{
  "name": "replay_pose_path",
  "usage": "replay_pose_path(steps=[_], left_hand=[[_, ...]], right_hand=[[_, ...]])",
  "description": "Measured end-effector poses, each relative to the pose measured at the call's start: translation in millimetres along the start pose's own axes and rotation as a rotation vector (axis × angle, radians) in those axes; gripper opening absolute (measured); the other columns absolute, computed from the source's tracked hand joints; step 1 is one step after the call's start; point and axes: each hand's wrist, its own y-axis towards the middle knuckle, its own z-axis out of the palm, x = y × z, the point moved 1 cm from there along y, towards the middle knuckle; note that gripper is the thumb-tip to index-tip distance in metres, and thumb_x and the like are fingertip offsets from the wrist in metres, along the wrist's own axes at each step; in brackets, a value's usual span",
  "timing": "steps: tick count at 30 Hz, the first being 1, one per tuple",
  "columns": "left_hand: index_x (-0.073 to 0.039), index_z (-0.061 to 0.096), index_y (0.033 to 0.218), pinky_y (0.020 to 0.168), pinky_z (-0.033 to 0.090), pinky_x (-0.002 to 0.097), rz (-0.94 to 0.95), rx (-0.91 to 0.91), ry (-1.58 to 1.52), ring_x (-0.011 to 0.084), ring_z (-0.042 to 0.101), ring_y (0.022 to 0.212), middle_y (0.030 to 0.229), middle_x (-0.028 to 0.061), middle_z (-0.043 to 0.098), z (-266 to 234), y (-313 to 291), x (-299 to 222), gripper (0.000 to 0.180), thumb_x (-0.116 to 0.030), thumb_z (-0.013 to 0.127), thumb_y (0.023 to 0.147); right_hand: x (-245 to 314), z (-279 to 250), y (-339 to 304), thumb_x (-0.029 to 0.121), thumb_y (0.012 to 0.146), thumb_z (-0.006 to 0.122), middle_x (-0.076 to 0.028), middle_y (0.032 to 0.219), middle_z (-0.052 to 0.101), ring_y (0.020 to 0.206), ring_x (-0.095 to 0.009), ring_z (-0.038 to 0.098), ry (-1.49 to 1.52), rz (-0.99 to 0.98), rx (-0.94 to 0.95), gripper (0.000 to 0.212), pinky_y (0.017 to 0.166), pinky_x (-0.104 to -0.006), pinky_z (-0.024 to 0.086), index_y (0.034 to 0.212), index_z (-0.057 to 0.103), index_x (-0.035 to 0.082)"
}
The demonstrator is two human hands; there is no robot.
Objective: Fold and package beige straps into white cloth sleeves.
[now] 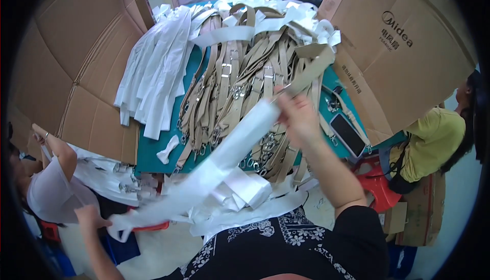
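My right hand is closed on a tan strap at its metal buckle, above the front of a heap. From there a long white strip, slightly blurred, slants down to the left; whether the strap runs inside it, I cannot tell. At its lower end my left hand pinches the strip, its fingertips partly hidden. Below the strip lie more crumpled white strips across my lap. The heap of tan straps has metal buckles and clips and covers the middle of the green table.
Flattened white sleeves hang at the table's left side, near a small white scrap. A phone lies at the right. Large cardboard sheets wall both sides. Other people sit left and right, the right one by a red stool.
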Motion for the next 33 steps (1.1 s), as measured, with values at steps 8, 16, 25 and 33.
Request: replay_pose_path(steps=[8,16,25,33], left_hand=[[-0.005,0.045,0.121,0.082,0.043,0.0269,0.941,-0.415,-1.621,0.0143,0.053,0.095,0.102,0.0072,0.056,-132.4,18.8,-252.8,0.048,-0.011,0.062,0.077],[-0.002,0.058,0.083,0.066,0.041,0.0185,0.987,0.195,-2.205,0.0061,0.052,0.07,0.077,-0.0002,0.058,-137.0,16.8,-325.9,0.01,-0.008,0.064,0.078],[-0.003,0.057,0.085,0.067,0.039,0.0176,0.948,0.17,-2.281,0.0052,0.05,0.071,0.079,-0.0015,0.056,-132.8,12.1,-333.3,0.009,-0.008,0.062,0.079],[-0.001,0.057,0.085,0.058,0.037,0.0152,1.007,0.016,-2.257,0.0027,0.047,0.066,0.076,-0.0027,0.054,-133.6,7.4,-335.2,0.008,-0.007,0.061,0.08]], right_hand=[[-79.9,39.3,-31.0,0.013,0.088,0.05,-0.008,0.093,0.062,0.077,-0.012,0.06,-0.187,0.166,0.136,0.026,0.062,-0.0228,0.049,0.111,0.049,0.002],[-68.3,27.5,-43.1,0.008,0.083,0.056,-0.009,0.098,0.06,0.088,-0.015,0.058,-0.179,0.021,0.043,0.027,0.077,-0.0248,0.047,0.109,0.05,-0.001],[-33.3,7.7,-31.3,-0.004,0.067,0.066,-0.009,0.094,0.06,0.091,-0.018,0.055,-0.325,0.084,0.399,0.02,0.08,-0.0292,0.044,0.087,0.063,0.0],[-33.5,11.1,-19.7,0.006,0.069,0.069,-0.007,0.081,0.064,0.075,-0.013,0.06,-0.929,0.055,0.32,0.017,0.067,-0.0261,0.047,0.085,0.064,0.0]])
